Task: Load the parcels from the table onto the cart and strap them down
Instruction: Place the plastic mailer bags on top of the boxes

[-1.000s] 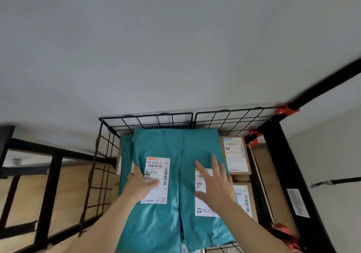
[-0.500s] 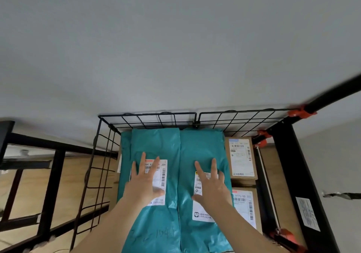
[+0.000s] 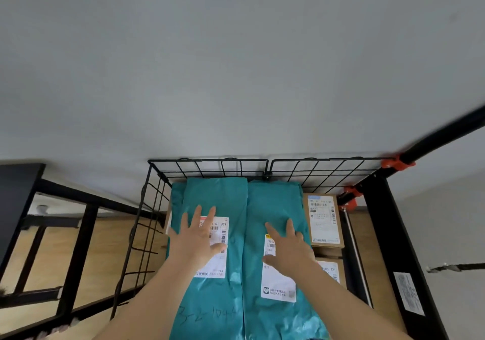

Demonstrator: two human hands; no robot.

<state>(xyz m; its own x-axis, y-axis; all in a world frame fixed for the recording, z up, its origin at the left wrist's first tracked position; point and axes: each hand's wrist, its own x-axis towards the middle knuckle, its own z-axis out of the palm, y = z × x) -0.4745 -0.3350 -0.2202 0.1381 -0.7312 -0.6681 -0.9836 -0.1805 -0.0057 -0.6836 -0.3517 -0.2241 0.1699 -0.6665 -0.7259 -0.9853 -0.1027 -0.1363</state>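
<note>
Two teal plastic mailer parcels lie side by side on top of the load in a black wire-mesh cart (image 3: 210, 167). My left hand (image 3: 195, 237) rests flat, fingers spread, on the left teal parcel (image 3: 217, 198) over its white label. My right hand (image 3: 288, 247) lies flat on the right teal parcel (image 3: 273, 203), partly covering its label. Two brown cardboard boxes sit to the right inside the cart, the far cardboard box (image 3: 324, 220) and the near cardboard box (image 3: 332, 271). More parcels lie hidden under the teal ones.
A black frame post (image 3: 401, 255) with orange clamps (image 3: 396, 162) stands along the cart's right side. A thin white rod (image 3: 357, 258) runs beside the boxes. A black metal frame (image 3: 78, 247) over a wood-coloured floor is on the left. A grey wall fills the upper view.
Both hands have slid forward across the teal parcels, staying flat on them. The view has shifted slightly.
</note>
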